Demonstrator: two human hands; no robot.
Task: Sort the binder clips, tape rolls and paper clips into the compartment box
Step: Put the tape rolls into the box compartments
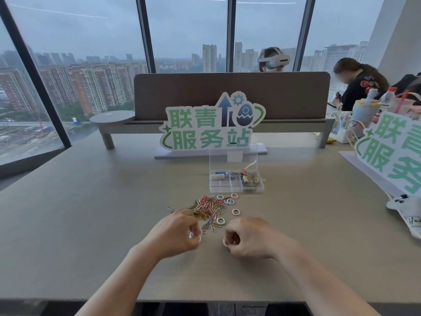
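Observation:
A clear compartment box (237,189) stands open on the table, lid upright. Its right compartment holds several binder clips (249,179); the left one holds small items. In front of it lies a heap of coloured paper clips (208,207) with small tape rolls (236,212) scattered around. My left hand (176,233) is closed near the heap's front edge, pinching a pale tape roll (192,235). My right hand (247,239) is curled around a pink tape roll (225,241), close to the table.
A green and white sign (209,124) on a base stands behind the box, in front of a desk divider (232,96). A second sign (394,153) and a white toy (407,209) lie at the right. Two people sit beyond the divider.

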